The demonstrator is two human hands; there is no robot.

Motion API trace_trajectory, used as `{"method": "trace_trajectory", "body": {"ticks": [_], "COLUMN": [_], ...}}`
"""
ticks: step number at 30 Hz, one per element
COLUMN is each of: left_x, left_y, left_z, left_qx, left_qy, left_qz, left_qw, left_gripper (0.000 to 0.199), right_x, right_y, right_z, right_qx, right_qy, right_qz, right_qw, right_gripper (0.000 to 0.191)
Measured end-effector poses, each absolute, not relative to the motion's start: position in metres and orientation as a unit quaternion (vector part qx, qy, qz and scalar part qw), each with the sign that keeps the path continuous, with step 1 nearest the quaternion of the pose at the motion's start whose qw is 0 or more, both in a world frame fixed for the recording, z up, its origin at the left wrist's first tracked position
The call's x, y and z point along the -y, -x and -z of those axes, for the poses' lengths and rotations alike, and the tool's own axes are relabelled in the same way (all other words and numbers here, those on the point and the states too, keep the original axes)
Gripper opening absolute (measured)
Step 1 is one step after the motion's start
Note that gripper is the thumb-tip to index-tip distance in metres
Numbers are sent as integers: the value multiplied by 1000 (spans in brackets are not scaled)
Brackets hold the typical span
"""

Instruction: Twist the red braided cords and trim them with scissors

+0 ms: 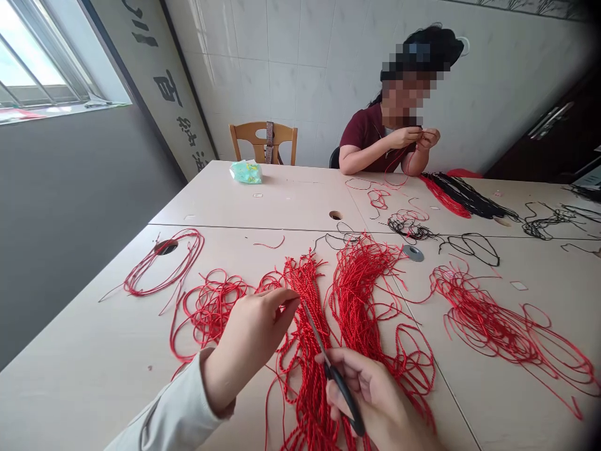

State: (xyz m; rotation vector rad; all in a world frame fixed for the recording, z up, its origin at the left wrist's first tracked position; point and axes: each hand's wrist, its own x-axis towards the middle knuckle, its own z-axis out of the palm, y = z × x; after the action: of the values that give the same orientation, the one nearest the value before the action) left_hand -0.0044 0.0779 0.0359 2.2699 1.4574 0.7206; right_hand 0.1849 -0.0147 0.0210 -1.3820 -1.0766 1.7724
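My left hand is above the red cords, its thumb and forefinger pinched together; whatever is between the fingertips is too small to make out. My right hand holds black-handled scissors, whose blades point up and away, with the tips close to my left fingertips. Beneath both hands lies a long bundle of twisted red cords. Just right of it is a second thick red bundle. Loose red cord is tangled to the left of my left hand.
Across the table sits a person handling thin cord. Coiled red cord lies far left, more red cord at right. Black cords, a metal disc, a tissue pack and an empty chair are farther off.
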Motion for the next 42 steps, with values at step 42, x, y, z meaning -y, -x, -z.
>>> {"method": "trace_trajectory", "body": {"ticks": [42], "left_x": [-82], "left_y": [7], "left_z": [-43], "left_qx": [-522], "left_qy": [-756], "left_qz": [-255], "left_qw": [301], "left_gripper": [28], "right_x": [14], "right_y": [-194], "right_z": [-28], "right_qx": [477], "right_qy": [535], "right_qz": [-619], "right_qw": [320], "right_gripper": [30]}}
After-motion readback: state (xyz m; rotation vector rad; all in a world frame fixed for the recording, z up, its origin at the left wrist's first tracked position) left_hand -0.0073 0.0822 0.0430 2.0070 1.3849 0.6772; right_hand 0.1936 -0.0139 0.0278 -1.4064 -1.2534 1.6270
